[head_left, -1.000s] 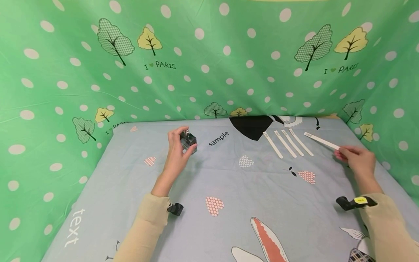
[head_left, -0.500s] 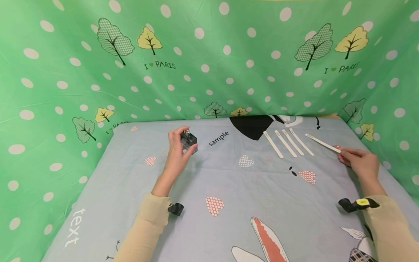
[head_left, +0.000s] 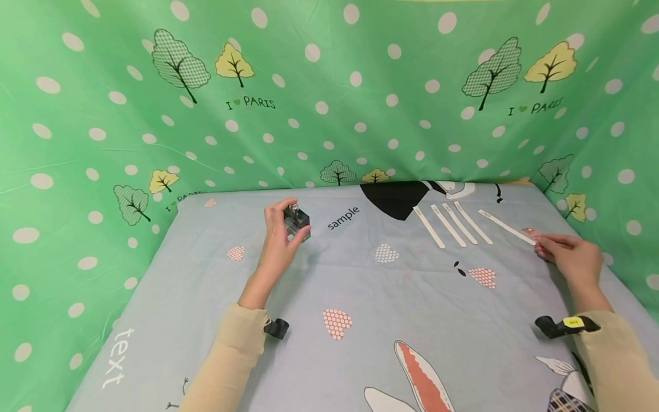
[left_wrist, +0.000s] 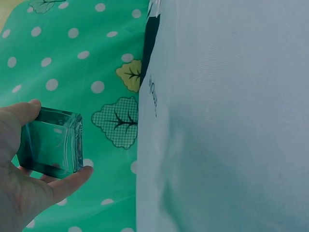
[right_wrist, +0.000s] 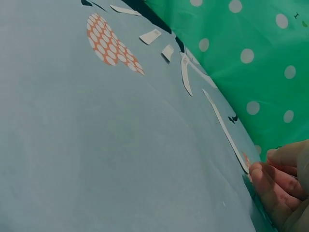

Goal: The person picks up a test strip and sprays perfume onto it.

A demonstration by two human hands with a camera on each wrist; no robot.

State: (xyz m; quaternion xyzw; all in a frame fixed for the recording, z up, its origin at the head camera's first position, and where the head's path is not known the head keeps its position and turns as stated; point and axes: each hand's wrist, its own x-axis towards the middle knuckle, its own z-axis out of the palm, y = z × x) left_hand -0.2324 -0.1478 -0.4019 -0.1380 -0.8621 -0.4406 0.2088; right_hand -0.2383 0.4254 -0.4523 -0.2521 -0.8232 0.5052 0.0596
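My left hand (head_left: 278, 237) grips a small square perfume bottle (head_left: 297, 222) over the left part of the table. A fingertip lies at its spray top, the thumb at its lower side. The left wrist view shows the clear, thick glass of the bottle (left_wrist: 50, 142) between thumb and fingers. At the right, a white paper test strip (head_left: 507, 228) lies slantwise on the cloth, nearly its whole length showing. My right hand (head_left: 571, 260) is at the strip's near end, fingertips right beside it. Thumb and fingers stand apart there in the right wrist view.
Several more white paper strips (head_left: 455, 226) lie side by side left of the slanted one. A grey-blue cloth (head_left: 288, 366) printed with hearts and a rabbit covers the table. A green dotted curtain (head_left: 329, 114) closes off the back and sides.
My right hand has drawn back to the right and slightly down. The strip's near end has sunk and come out from under the fingers. The left hand and bottle have stayed still.
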